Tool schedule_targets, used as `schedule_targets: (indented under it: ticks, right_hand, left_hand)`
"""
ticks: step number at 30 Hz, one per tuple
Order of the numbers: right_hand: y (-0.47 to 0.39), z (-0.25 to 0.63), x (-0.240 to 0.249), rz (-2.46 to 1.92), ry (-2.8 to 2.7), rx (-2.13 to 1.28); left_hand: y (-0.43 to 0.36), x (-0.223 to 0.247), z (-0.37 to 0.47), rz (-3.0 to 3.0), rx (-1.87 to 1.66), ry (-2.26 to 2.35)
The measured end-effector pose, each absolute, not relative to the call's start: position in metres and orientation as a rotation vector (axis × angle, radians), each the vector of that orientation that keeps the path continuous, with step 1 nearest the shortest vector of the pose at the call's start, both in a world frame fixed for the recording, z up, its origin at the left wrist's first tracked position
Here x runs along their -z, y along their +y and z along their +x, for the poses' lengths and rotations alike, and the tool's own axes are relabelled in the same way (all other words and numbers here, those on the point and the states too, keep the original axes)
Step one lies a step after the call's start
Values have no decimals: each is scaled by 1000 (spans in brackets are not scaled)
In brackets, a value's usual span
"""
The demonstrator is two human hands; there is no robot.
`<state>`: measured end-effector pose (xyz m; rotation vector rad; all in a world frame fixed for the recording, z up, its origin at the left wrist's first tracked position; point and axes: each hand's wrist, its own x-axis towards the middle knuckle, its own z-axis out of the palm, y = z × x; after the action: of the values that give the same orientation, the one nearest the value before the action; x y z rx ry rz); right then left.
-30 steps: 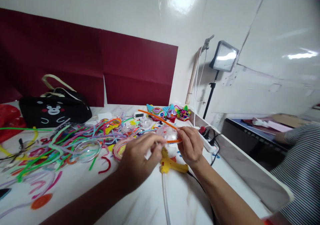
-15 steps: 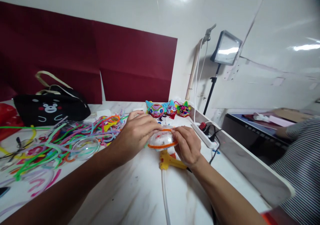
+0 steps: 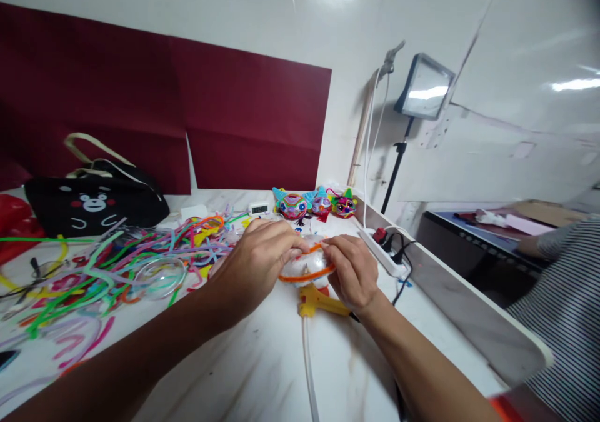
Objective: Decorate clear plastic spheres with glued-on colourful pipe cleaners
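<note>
Between my hands is a clear, rounded plastic shell [image 3: 305, 264] with orange pipe cleaner [image 3: 307, 277] along its edge and across its top. My left hand [image 3: 267, 256] is closed at its upper left, thumb and fingertips pinching at the orange strip. On the right side my right hand [image 3: 354, 271] grips the shell, with its fingertips on the strip's upper end. Directly beneath lies a yellow glue gun [image 3: 309, 302], a pale glue stick [image 3: 309, 362] trailing from it toward me. The shell's underside is hidden.
Many coloured pipe cleaners [image 3: 107, 278] and a clear dome [image 3: 162, 278] spread over the left. Behind stand a small digital clock [image 3: 259, 209], decorated animal ornaments [image 3: 293, 205] and a black bag [image 3: 96, 203]. A power strip [image 3: 382, 253] lies right; a person in a striped top [image 3: 567, 303] is beyond.
My left hand has lowered slightly and shifted right along the shell, uncovering the digital clock behind it. My right hand stays nearly in place, still holding the shell.
</note>
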<state>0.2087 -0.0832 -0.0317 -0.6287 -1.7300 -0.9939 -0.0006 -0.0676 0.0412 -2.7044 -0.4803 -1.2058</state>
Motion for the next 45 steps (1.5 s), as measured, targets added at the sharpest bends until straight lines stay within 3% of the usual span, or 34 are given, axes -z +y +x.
schedule_targets:
  ticks: [27, 45]
  right_hand:
    - [-83, 201, 26, -559, -1631, 623]
    - [-83, 198, 25, -565, -1593, 563]
  left_hand:
    - [-72, -61, -20, -3137, 843, -324]
    - [-61, -65, -19, -3256, 966, -312]
